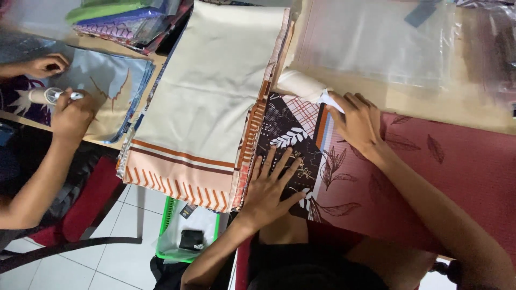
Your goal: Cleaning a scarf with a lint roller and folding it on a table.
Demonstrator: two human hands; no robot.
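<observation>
Dark patterned printed cloth (293, 137) lies on the surface (430, 104) mid-fold — left hand (271, 185) flat, fingers spread, pinning it, right hand (355, 121) pinching its far edge beside the folded cream cloth (209, 91) — smoothing seems due next.

Textile workshop: stacked printed fabrics (199, 102)

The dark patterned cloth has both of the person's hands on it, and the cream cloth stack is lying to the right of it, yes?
Not quite. In the head view the cream cloth stack lies to the left of the dark patterned cloth, not the right. The rest holds: the left hand presses flat on it and the right hand touches its top edge.
</observation>
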